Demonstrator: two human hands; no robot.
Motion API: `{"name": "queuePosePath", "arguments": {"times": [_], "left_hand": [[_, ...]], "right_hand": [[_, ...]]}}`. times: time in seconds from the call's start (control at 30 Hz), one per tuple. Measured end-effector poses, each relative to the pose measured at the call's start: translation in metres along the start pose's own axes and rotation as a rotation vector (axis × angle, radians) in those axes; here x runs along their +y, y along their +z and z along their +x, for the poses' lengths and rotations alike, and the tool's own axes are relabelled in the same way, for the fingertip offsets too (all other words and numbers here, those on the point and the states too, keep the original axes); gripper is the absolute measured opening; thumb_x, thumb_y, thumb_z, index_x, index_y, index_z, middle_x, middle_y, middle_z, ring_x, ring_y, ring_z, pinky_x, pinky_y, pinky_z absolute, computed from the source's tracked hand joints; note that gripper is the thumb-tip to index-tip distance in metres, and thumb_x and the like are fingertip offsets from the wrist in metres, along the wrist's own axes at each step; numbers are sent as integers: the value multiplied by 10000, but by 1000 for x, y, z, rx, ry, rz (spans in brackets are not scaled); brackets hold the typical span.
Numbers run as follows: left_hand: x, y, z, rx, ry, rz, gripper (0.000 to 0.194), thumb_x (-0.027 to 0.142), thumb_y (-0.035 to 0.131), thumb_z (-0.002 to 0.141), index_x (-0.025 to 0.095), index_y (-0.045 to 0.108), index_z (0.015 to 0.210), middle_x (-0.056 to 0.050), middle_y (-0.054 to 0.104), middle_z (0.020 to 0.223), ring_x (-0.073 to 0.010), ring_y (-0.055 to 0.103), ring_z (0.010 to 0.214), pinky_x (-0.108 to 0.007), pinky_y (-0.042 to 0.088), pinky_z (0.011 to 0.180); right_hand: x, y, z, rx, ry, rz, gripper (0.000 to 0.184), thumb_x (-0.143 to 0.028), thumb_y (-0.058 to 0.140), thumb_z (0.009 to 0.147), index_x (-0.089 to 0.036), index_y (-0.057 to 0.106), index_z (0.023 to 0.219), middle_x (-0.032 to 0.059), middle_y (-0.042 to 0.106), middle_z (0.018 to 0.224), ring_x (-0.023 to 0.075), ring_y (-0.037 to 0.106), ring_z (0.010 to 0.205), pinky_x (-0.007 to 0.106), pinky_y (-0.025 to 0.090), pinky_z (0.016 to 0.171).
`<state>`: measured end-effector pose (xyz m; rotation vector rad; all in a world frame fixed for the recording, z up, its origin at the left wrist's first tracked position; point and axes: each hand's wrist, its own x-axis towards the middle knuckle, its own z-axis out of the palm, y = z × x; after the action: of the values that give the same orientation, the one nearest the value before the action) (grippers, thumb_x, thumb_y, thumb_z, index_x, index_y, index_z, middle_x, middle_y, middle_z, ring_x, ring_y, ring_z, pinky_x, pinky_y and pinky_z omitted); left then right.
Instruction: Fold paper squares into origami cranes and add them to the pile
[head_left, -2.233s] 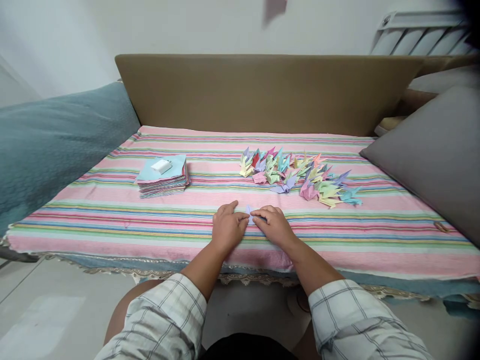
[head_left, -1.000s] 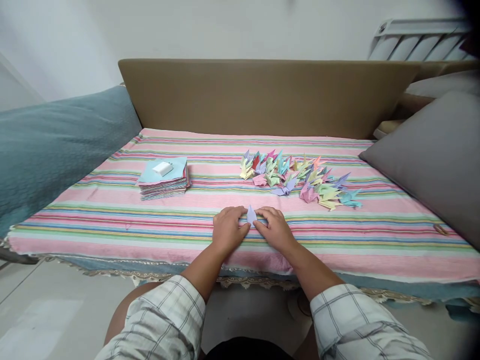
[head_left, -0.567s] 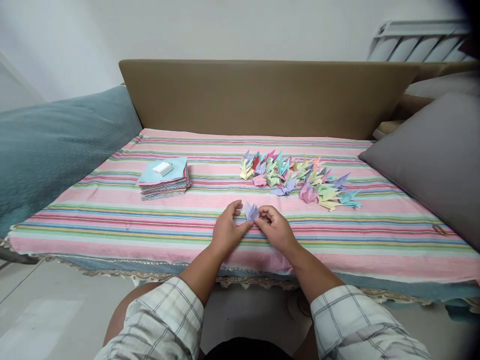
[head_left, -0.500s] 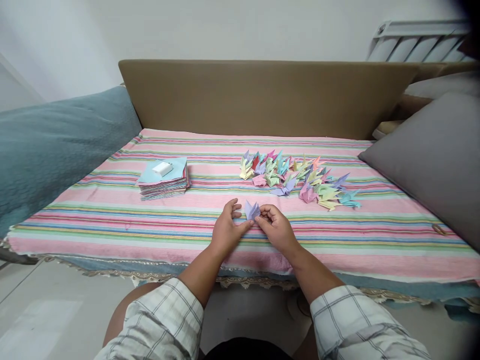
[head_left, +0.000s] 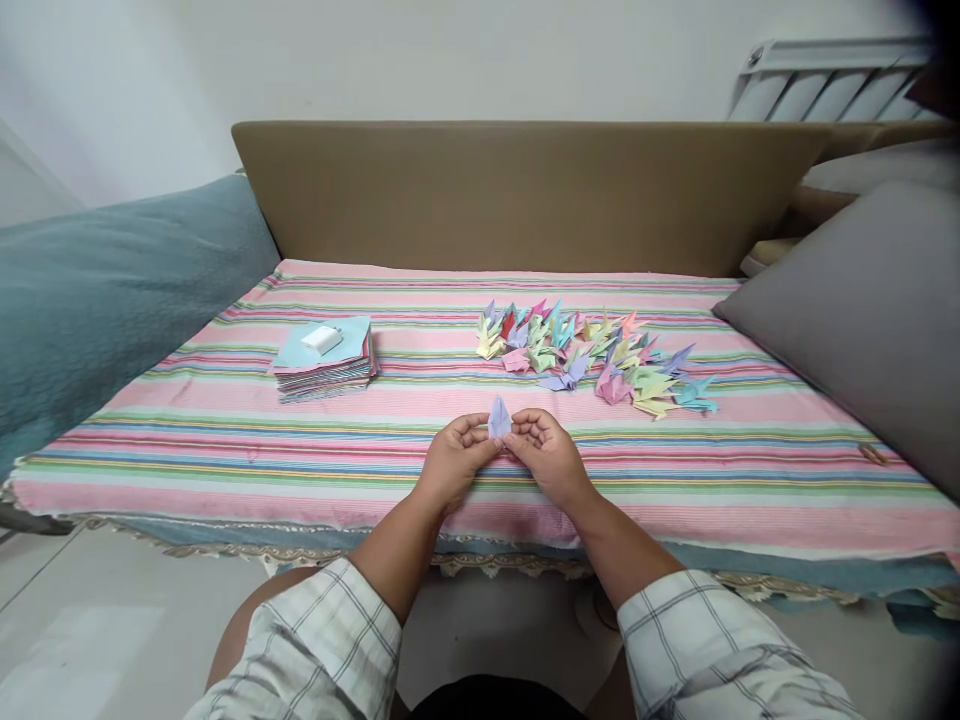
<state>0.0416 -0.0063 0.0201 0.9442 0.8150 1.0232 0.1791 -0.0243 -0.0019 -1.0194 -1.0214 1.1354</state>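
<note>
A small piece of folded lilac origami paper [head_left: 499,417] stands upright between my two hands, its narrow point upward. My left hand [head_left: 459,455] pinches its lower left edge with thumb and fingers. On the other side my right hand [head_left: 549,450] grips the lower right edge, fingers curled behind and thumb in front. Both thumbs nearly meet at the bottom of the paper. Beyond my hands, to the right, lies a group of folded paper cranes [head_left: 574,372] in many colours. To the left sits a stack of square coloured paper [head_left: 326,380].
A small white object [head_left: 322,340] rests on the paper stack. Everything lies on a striped pink cloth [head_left: 187,420] over a sofa seat. A grey cushion [head_left: 862,310] leans at the right, a blue-covered armrest [head_left: 135,270] is at the left, and a brown backrest [head_left: 525,195] stands behind.
The lilac paper has gone from splayed points to a narrow, single-pointed shape. My left fingers, earlier spread apart from it, have closed in against its left side.
</note>
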Motion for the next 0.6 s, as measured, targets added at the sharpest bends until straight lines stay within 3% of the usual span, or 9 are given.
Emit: {"name": "queuePosePath", "arguments": {"times": [0.1, 0.23, 0.6], "left_hand": [[1, 1, -1, 7, -72, -67, 431, 285, 853, 472, 125, 602, 784, -6, 685, 669, -110, 645, 621, -241, 504, 706], [2, 1, -3, -6, -154, -141, 387, 275, 847, 501, 130, 572, 733, -5, 678, 639, -120, 664, 622, -239, 526, 689], [1, 0, -3, -30, -159, -177, 372, 256, 853, 492, 132, 573, 703, 4, 664, 613, -111, 653, 605, -239, 526, 691]], "right_hand": [[-3, 0, -3, -1, -10, 4, 298, -377, 749, 627, -214, 539, 763, -38, 571, 648, 108, 567, 579, 259, 524, 578], [-8, -1, -7, -19, -11, -21, 266, -420, 709, 678, -204, 613, 799, -14, 628, 682, 125, 607, 599, 296, 552, 627], [-6, -2, -7, -38, -11, -29, 251, -409, 674, 708, -213, 621, 854, -12, 636, 731, 123, 612, 623, 305, 553, 658]]}}
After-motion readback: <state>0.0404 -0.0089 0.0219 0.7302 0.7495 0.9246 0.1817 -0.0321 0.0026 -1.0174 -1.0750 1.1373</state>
